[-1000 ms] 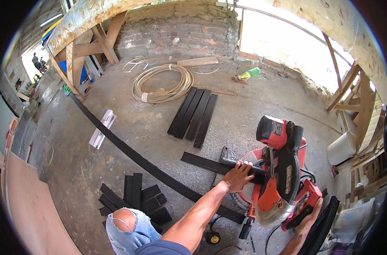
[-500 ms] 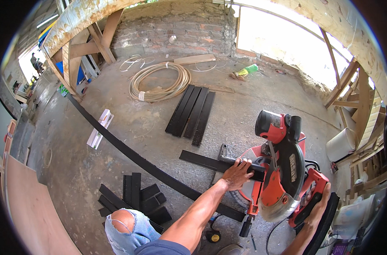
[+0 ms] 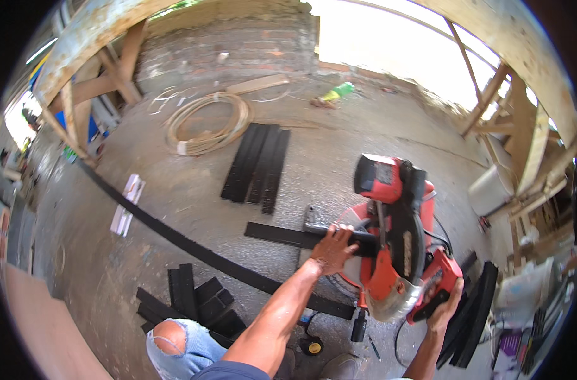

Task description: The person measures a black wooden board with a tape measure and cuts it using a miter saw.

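Note:
A red and black miter saw (image 3: 405,244) stands on the floor to the right, its head raised at a tilt over the base. My right hand (image 3: 448,304) is closed around the saw's rear handle (image 3: 435,282). My left hand (image 3: 332,249) grips a black strip (image 3: 279,234) lying across the saw base, its fingers over the top. The strip's left end sticks out beyond the base. A long black strip (image 3: 193,248) runs over the floor from the far left to the front of the saw. Whether the blade touches the held strip is hidden.
Several black strips (image 3: 255,166) lie beyond the saw, and short black pieces (image 3: 203,297) lie by my knee. A coiled hose (image 3: 174,136), a green bottle (image 3: 340,91), a tape measure (image 3: 312,346) and a white bucket (image 3: 491,190) are around. More black lengths (image 3: 472,316) rest at the right.
The whole view has shifted, so the saw and floor items appear farther left. Both hands keep their holds on the strip and the saw handle.

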